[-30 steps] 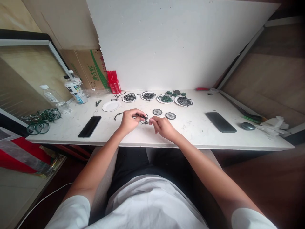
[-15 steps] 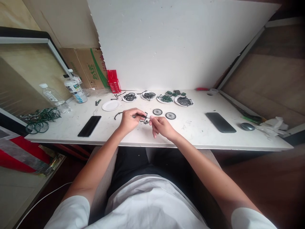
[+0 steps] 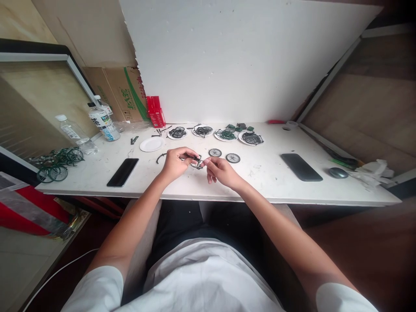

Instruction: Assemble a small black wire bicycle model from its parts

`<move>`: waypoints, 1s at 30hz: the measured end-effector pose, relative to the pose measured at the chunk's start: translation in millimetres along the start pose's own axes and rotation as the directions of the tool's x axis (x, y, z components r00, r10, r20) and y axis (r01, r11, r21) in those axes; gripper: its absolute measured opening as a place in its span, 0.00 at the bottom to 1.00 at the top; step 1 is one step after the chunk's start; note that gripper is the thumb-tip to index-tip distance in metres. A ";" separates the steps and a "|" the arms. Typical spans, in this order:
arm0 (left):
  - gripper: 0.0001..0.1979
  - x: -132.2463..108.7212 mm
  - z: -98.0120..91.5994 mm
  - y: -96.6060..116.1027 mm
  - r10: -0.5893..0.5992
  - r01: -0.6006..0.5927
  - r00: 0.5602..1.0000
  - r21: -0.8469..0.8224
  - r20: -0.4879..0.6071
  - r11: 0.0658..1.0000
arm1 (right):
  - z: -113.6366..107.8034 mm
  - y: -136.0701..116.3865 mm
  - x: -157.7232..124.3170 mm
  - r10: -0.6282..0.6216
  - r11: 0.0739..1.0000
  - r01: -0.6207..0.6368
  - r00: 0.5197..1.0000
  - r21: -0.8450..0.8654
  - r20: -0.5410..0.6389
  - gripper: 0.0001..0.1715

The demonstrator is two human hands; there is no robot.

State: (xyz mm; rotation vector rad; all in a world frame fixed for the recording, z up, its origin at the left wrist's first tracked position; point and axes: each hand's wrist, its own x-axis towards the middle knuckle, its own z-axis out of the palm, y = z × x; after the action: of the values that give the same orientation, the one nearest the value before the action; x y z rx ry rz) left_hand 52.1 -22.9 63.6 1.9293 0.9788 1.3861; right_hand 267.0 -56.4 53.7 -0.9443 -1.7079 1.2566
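Pinching blk frame (image 3: pixel 196 161) — long axis L-R, level

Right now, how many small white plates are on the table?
5: one bare plate at left, then four plates holding parts in a row to its right. None seems hidden.

Matt white table (image 3: pixel 266 182), glossy black phone (image 3: pixel 122 172), clear plastic bottle (image 3: pixel 73 132), brown cardboard box (image 3: pixel 121 93).

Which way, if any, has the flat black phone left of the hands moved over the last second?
No. The flat black phone keeps its spot below the round white plate.
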 end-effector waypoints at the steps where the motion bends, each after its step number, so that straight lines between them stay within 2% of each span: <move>1: 0.05 0.2 0.3 0.1 0.000 0.000 1.000 -0.006 -0.005 1.000 | -0.8 0.2 -0.5 -0.036 0.999 0.036 0.999 -0.036 -0.004 0.29; 4: 0.04 -0.1 2.7 0.6 -0.001 0.001 1.000 -0.025 -0.024 1.000 | -3.0 0.8 -2.2 -0.113 0.982 0.109 0.993 -0.152 -0.022 0.31; 8: 0.04 -1.9 7.3 -1.2 0.013 -0.015 0.999 -0.034 -0.043 0.999 | -4.5 2.1 -2.7 -0.107 0.976 0.099 0.994 -0.195 -0.031 0.31; 16: 0.06 -3.0 8.8 -4.6 0.068 -0.069 0.997 -0.013 -0.043 0.998 | 0.2 1.8 -0.6 -0.003 0.999 0.003 1.000 0.049 0.009 0.32; 23: 0.11 -3.8 8.7 -0.3 0.170 -0.168 0.985 0.057 -0.027 0.984 | -1.3 0.0 -0.1 0.114 0.960 -0.122 0.992 0.252 0.047 0.31; 27: 0.11 -4.3 8.8 4.7 0.140 -0.140 0.990 0.045 -0.007 0.989 | -6.5 0.0 1.6 0.161 0.943 -0.178 0.983 0.280 0.084 0.28; 30: 0.12 -4.3 7.6 7.0 0.111 -0.113 0.993 0.056 0.026 0.992 | -7.8 0.8 3.4 0.167 0.954 -0.175 0.984 0.245 0.056 0.25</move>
State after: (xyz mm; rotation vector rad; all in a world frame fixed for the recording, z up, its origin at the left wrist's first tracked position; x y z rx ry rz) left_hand 60.1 -30.6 64.5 2.0662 0.9208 1.4082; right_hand 272.8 -50.2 55.0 -0.9384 -1.4746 1.5685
